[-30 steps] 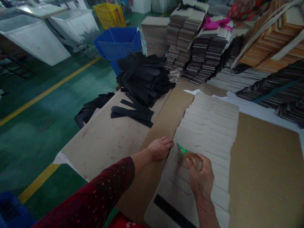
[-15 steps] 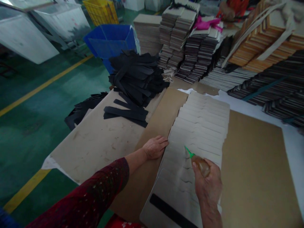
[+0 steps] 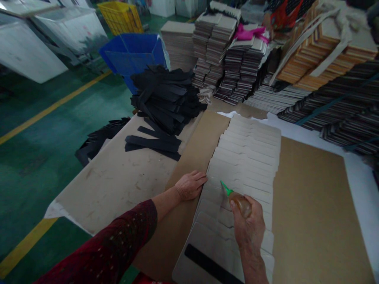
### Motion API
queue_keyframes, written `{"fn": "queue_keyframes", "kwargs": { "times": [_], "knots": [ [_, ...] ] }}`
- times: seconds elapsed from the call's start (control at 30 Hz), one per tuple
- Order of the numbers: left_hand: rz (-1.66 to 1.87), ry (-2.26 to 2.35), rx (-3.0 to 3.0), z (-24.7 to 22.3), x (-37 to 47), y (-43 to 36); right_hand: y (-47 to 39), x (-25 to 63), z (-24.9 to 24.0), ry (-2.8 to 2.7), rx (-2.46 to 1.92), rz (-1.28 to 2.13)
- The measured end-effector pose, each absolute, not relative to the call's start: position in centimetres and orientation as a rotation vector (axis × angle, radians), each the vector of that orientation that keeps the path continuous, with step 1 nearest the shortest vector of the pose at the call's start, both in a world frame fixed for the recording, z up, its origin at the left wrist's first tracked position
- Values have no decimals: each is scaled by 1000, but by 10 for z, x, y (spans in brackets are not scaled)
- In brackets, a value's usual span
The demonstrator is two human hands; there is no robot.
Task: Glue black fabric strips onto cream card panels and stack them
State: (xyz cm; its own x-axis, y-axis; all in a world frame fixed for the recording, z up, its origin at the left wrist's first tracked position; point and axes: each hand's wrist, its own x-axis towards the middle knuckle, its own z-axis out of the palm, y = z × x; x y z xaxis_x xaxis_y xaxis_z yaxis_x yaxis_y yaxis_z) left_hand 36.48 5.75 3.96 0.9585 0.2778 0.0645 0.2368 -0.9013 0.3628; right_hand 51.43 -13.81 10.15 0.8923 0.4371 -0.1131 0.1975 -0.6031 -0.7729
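Observation:
In my right hand [image 3: 251, 225] is a squeeze bottle [image 3: 240, 204] of brownish contents, gripped with its green nozzle pointing up and left. The nozzle tip is over the overlapping row of pale grey boards [image 3: 248, 157]; whether it touches them I cannot tell. My left hand [image 3: 191, 185] lies flat on the brown sheet, fingers stretched out to the left edge of the row. Across the nearest board lies a black strip [image 3: 210, 264], running out of the bottom of the view.
A heap of black strips [image 3: 166, 94] sits on the table's [image 3: 112, 197] far left part, with several loose ones before it. Behind stand a blue bin [image 3: 133, 51], a yellow basket [image 3: 120, 17] and stacked boards [image 3: 216, 35]. Strapped orange-edged bundles [image 3: 319, 59] rise at right.
The bottle's nozzle has moved left across the boards, along with my right hand. My left hand stays at the row's edge. The whole view has shifted slightly.

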Motion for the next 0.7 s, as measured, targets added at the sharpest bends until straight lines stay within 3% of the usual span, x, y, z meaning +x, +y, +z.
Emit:
{"fn": "queue_keyframes", "kwargs": {
  "times": [0.17, 0.3, 0.7],
  "knots": [
    [161, 534, 2705, 43, 368, 56, -129, 507, 102, -157, -2093, 554],
    [117, 603, 2686, 46, 373, 56, -132, 515, 103, 0, -2034, 491],
    [21, 634, 2681, 51, 377, 56, -95, 513, 85, -446, -2037, 411]
  ]
}}
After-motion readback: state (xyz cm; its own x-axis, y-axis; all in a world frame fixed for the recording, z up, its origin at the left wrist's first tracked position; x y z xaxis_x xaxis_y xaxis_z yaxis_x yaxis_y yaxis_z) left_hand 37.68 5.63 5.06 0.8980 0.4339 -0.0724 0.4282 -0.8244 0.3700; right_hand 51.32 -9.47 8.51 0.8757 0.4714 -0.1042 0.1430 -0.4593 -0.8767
